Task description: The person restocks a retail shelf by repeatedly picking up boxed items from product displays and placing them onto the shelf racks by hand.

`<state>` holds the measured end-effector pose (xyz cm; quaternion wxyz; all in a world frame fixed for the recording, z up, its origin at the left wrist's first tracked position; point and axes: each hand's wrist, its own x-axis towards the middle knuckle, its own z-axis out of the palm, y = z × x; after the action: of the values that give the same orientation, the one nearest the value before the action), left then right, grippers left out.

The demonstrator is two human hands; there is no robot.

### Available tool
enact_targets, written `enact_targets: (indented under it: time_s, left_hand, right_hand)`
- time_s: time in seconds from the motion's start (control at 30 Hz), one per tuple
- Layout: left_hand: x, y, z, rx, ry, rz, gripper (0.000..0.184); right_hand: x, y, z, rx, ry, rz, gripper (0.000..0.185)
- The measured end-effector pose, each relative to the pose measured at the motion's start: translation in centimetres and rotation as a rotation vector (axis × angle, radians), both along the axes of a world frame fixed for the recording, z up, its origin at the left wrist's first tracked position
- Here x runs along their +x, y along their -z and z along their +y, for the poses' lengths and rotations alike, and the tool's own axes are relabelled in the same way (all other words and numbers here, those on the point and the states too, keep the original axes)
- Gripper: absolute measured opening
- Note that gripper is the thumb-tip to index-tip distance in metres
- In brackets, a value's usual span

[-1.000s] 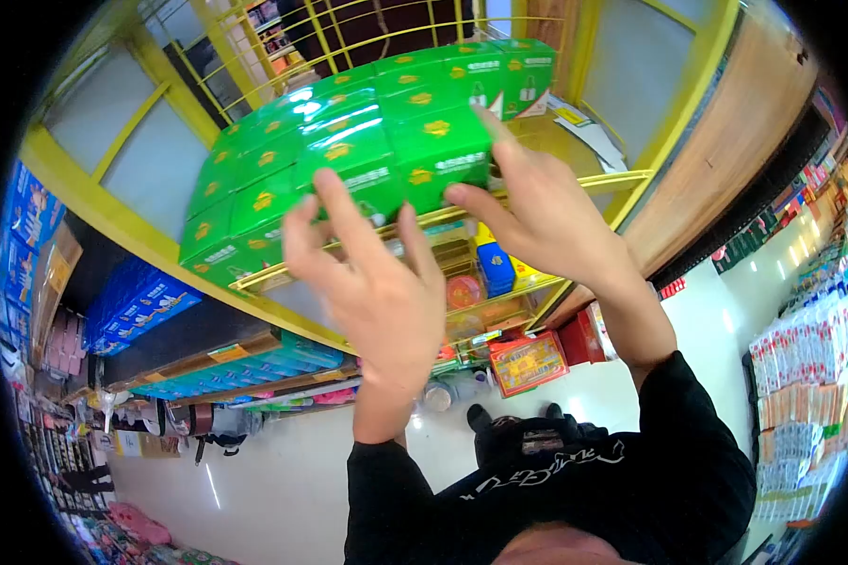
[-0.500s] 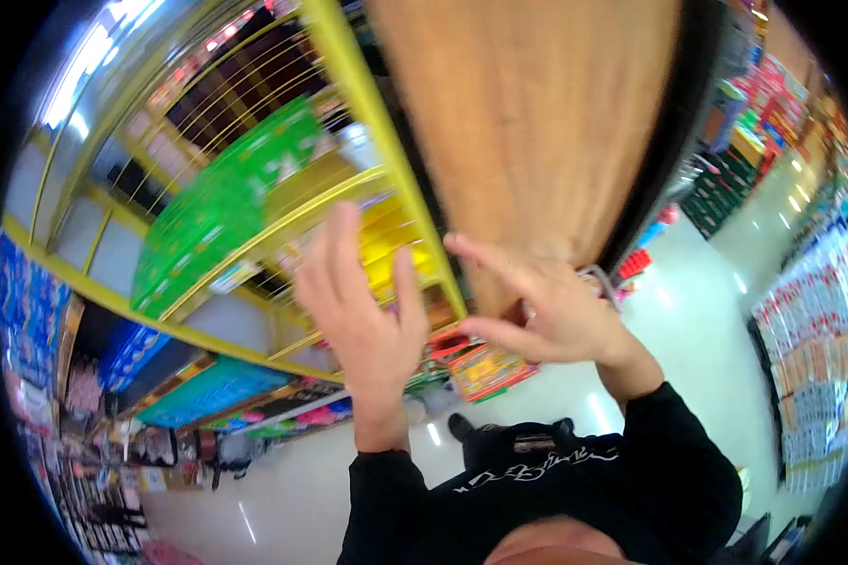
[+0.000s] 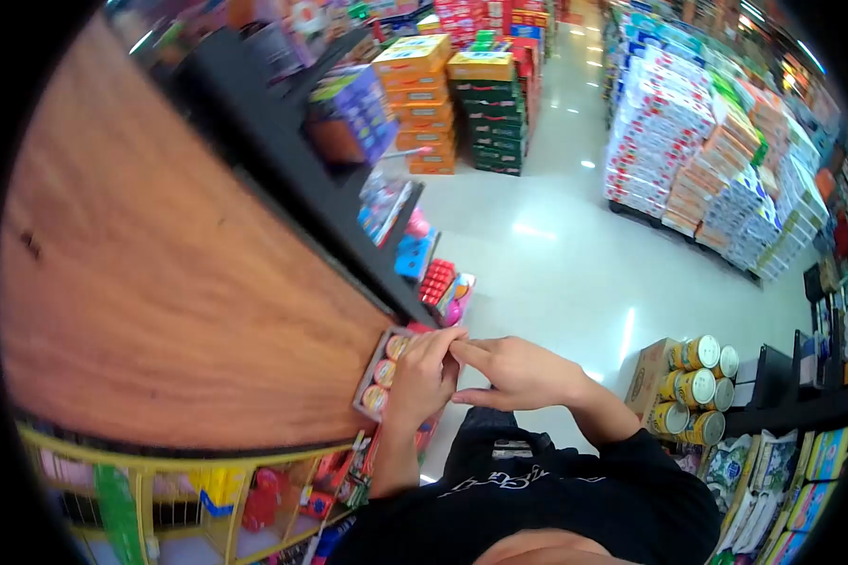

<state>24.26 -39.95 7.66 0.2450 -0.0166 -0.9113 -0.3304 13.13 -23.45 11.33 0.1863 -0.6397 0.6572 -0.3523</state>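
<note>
My left hand [image 3: 422, 375] and my right hand [image 3: 518, 371] meet in front of my body, beside the wooden panel's lower right corner. The right fingers reach left to the left fingertips, with the right thumb held apart below. The left fingers are loosely bent and partly hidden; no object shows in either hand. Just left of my left hand is a tray [image 3: 361, 395] of round-lidded cups [image 3: 384, 373], partly covered by that hand. The broad brown wooden panel [image 3: 170, 273] fills the left side of the view.
Yellow-framed wire shelving [image 3: 226, 461] with packaged goods runs along the lower left. Black shelving [image 3: 292, 188] borders the panel. Stacked cartons [image 3: 485, 113] stand ahead. Wrapped white packs [image 3: 660, 132] are piled at right, and large cans [image 3: 695, 388] sit beside a cardboard box [image 3: 646, 379].
The view has swung right, bringing the aisle and piled packs into the middle. My hands, apart and spread before, have come together at the fingertips.
</note>
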Motion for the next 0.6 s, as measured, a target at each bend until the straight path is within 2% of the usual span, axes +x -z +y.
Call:
enact_targets:
  time_s: [0.2,0.27,0.37,0.5,0.53,0.6]
  left_hand:
    - [-15.3,3.1,-0.2,0.048,0.071,-0.031,0.033]
    - [-21.3,4.8,-0.8,0.022,0.095,-0.023,0.033]
    - [-31.4,5.6,-2.3,-0.072,0.152,-0.037,0.033]
    - [-42.7,5.1,-2.9,-0.145,0.260,-0.122,0.029]
    - [-45.5,5.4,-3.0,-0.169,0.292,-0.153,0.029]
    - [-50.0,5.5,-3.0,-0.206,0.360,-0.218,0.031]
  right_hand:
    - [-14.0,2.0,0.7,0.142,0.080,0.007,0.053]
    - [-19.3,2.5,0.2,0.153,0.095,0.012,0.048]
    - [-27.9,2.1,-0.5,0.317,0.174,-0.051,0.048]
    - [-38.6,4.8,0.7,0.178,0.248,-0.046,0.068]
    - [-40.8,5.0,1.3,0.217,0.298,-0.059,0.074]
    - [-44.6,6.9,2.7,0.246,0.409,-0.071,0.072]
